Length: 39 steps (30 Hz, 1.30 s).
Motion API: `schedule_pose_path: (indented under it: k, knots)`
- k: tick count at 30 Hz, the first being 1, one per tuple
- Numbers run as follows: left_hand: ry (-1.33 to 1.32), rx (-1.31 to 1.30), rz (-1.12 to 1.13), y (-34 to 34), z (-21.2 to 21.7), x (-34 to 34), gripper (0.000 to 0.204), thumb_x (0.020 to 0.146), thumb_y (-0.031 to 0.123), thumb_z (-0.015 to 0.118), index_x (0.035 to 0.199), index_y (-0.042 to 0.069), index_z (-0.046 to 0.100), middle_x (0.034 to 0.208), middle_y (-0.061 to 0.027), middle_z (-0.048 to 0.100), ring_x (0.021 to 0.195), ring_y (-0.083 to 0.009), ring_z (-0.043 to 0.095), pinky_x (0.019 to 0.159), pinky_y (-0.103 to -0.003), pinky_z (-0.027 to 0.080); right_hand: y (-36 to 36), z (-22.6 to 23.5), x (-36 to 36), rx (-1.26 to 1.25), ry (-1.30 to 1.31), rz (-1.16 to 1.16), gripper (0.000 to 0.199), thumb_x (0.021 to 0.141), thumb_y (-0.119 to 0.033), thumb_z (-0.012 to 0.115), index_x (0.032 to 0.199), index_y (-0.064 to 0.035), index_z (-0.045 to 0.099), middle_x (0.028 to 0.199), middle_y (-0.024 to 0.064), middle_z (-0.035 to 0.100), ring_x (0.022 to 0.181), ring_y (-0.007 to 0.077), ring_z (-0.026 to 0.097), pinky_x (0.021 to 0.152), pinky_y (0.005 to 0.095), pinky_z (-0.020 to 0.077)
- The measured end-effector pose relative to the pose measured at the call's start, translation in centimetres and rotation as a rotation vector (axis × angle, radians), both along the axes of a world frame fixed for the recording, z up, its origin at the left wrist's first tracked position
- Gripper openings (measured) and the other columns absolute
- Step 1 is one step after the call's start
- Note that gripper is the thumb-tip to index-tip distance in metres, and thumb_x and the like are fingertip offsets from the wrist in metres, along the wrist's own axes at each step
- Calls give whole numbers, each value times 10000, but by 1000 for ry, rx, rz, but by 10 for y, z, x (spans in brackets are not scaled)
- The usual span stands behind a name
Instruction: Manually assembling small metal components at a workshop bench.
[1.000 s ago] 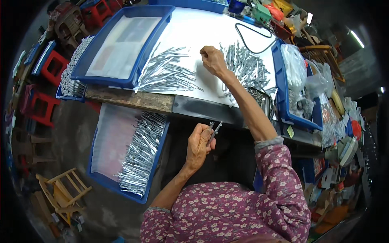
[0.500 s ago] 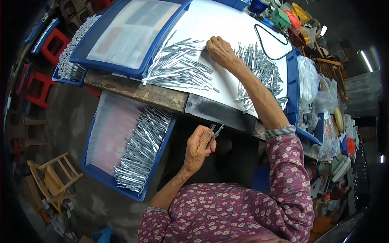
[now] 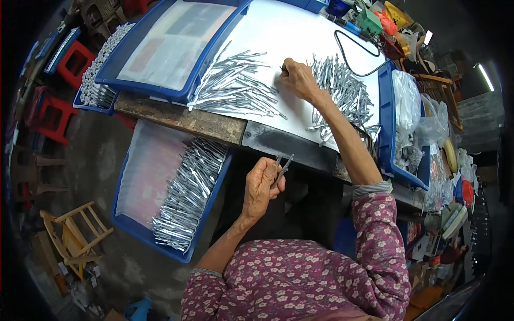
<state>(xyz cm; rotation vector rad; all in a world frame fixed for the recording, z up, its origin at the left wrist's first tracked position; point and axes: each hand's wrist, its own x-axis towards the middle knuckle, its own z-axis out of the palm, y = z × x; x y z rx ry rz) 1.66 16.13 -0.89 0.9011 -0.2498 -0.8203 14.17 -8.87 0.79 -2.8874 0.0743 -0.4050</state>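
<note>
My left hand is closed around a couple of slim metal strips, whose ends stick up past the fingers just in front of the table edge. Over the white tabletop, my right hand has its fingers curled, and whatever they may hold is hidden. To its left spreads a loose pile of silvery metal strips. Close by on its right, partly behind my forearm, lies a second, denser pile of similar strips.
A blue tray with a translucent liner stands at the table's left. Below it, a blue crate holds many metal strips. Another blue tray with plastic bags borders the right side. A black cable loop lies at the back.
My right hand has shifted to the right and slightly nearer, away from the left pile. My left hand stays nearly in place with its strips.
</note>
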Motion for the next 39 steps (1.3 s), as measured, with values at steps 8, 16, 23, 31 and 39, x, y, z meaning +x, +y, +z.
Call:
schedule_pose_path:
  k: [8,16,23,31,39]
  knots:
    - [-25,37,-15,-21,11,1,225,928,245,407,844,43,462,593,-38,491,416,-20,314,375,-151,228,20,16,-58,405,-115,-67,191,776,-60,454,908,3,578,609,73,532,527,137,474,491,290,402]
    - [-65,17,-42,-37,14,-7,239,929,244,412,816,37,453,587,-43,487,404,-14,280,361,-155,197,46,35,-121,1202,-102,-70,280,764,-156,562,955,45,598,743,62,587,605,88,538,546,222,438]
    - [-96,25,-110,-53,20,-23,212,928,218,419,821,38,449,588,-33,483,409,-14,285,364,-155,201,38,29,-166,1500,-201,-64,229,837,-149,553,938,53,591,678,8,502,579,47,468,528,172,408]
    - [-165,91,-141,-64,21,-35,161,917,180,437,853,33,451,604,-23,488,439,-14,320,399,-148,240,37,24,-206,1548,-228,-66,200,850,-157,535,932,15,597,737,8,539,593,46,439,528,161,375]
    - [-243,107,-153,-68,14,-40,191,918,215,444,867,31,435,614,-22,492,453,-13,330,402,-150,251,44,21,-225,1421,-216,-130,220,851,-168,544,949,23,595,798,13,576,655,41,486,595,161,398]
